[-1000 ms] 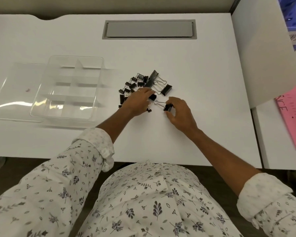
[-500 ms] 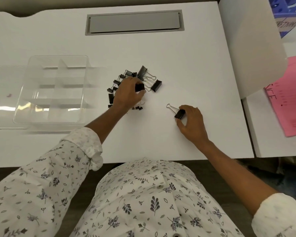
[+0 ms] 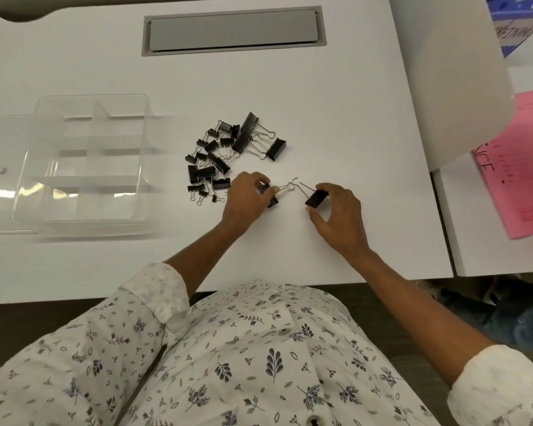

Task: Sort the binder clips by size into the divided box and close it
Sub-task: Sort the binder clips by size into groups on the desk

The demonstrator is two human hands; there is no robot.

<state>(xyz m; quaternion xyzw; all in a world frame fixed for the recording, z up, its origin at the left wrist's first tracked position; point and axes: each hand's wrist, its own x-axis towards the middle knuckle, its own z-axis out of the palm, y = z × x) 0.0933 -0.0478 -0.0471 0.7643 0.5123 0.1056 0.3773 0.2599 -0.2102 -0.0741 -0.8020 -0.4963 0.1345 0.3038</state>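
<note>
A pile of black binder clips (image 3: 225, 155) of mixed sizes lies on the white desk (image 3: 320, 118). The clear divided box (image 3: 80, 158) stands open at the left, its compartments holding nothing, with its flat lid (image 3: 0, 186) lying beside it. My left hand (image 3: 248, 199) pinches a black binder clip (image 3: 271, 198) just below the pile. My right hand (image 3: 339, 216) holds a medium binder clip (image 3: 317, 198) by its black body. The wire handles of the two clips nearly touch between my hands.
A grey cable hatch (image 3: 233, 30) is set into the desk's far side. A white partition panel (image 3: 456, 81) rises at the right, with a pink sheet (image 3: 517, 167) on the neighbouring desk. The desk's front edge runs just behind my wrists.
My left hand came away from the pile holding a clip and moved right. My right hand brought its clip left, so both clips now meet handle to handle.
</note>
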